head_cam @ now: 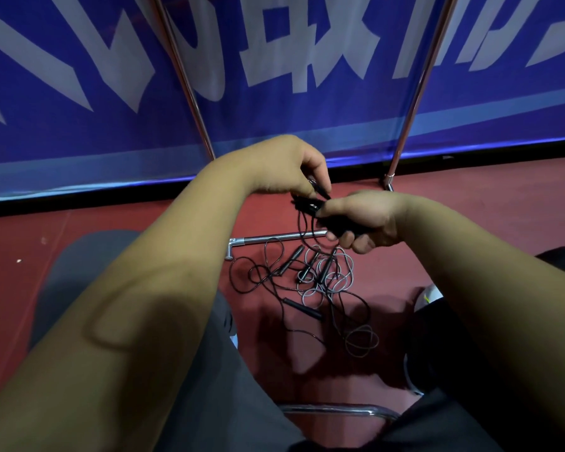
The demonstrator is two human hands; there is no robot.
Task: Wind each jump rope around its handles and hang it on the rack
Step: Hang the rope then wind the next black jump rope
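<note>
My right hand (369, 220) curls around the black handles of a jump rope (338, 226). My left hand (284, 168), just beside it, pinches its thin black cord at the handle tips. Below both hands, more ropes (307, 278), black and grey, lie tangled on the red floor (144, 220).

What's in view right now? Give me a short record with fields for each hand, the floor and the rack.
left hand: fingers pinch the black jump rope by its cord
right hand: grips the handles
floor: loose ropes in a tangled pile, black and grey
rack: metal frame, no rope on the visible part
</note>
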